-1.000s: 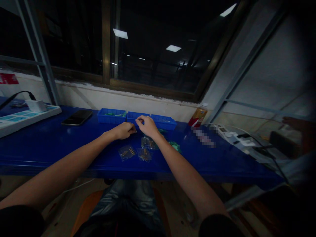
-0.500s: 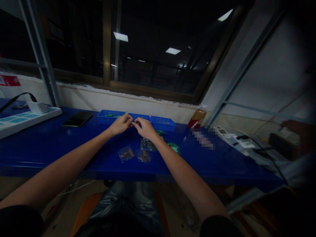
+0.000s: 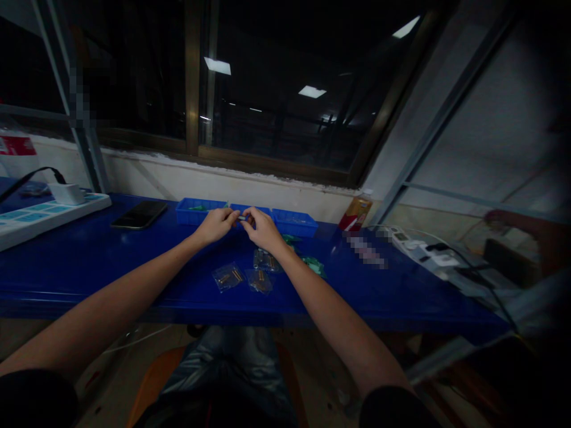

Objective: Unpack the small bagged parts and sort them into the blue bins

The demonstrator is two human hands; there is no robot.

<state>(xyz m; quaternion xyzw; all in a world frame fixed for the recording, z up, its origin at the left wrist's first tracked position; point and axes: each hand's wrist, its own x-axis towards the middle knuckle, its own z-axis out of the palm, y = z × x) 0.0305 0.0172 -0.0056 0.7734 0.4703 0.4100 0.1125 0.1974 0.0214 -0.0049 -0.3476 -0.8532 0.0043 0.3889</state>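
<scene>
My left hand [image 3: 217,224] and my right hand [image 3: 263,229] meet fingertip to fingertip above the blue table [image 3: 89,261], in front of a row of blue trays [image 3: 198,213]. Between the fingertips both hands pinch a small pale part [image 3: 241,218], too dim to make out. Below the hands lie three small clear bags with brass-coloured pieces: one [image 3: 228,277] at the left, one [image 3: 260,280] in the middle, one [image 3: 266,260] nearer my right wrist. Green pieces [image 3: 313,265] lie to the right of my right forearm.
A dark phone [image 3: 139,214] lies left of the trays. A white power strip [image 3: 44,211] with a plugged adapter sits far left. An orange-red carton [image 3: 357,212] stands at the wall. Another power strip and cables [image 3: 430,257] lie right, near another person's hand [image 3: 513,221].
Both hands rose from the table surface and came together in front of the trays, fingertips now pinching a small part. The bags stayed put.
</scene>
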